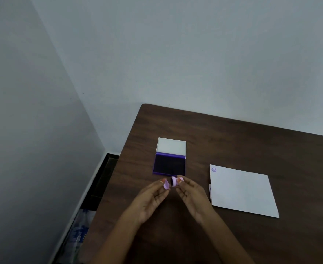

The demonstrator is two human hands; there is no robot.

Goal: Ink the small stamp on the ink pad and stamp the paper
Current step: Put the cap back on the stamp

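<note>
- While I look down at the dark wooden desk (233,141), both my hands hover just above it, close to the near edge of the ink pad (169,164).
- My right hand (190,191) pinches the small stamp (174,181) between thumb and fingertips; the grip is closed around its pink body, and its dark round face points left toward my other hand.
- My left hand (153,197) holds the pink cap (166,185) in a light fingertip grip, the remaining fingers loosely curled, the cap just beside the stamp's face with a narrow gap between them.
- The ink pad lies open on the desk beyond my hands, its dark inked surface set in a purple tray and its white lid (171,146) tilted up at the far side.
- The paper (242,193) lies flat on the desk to the right of my hands, well apart from the ink pad.
- A small purple round mark (214,169) sits in the paper's far left corner; the rest of the sheet is blank white.
- A thin edge of another sheet (209,189) peeks out under the paper's left side.
</note>
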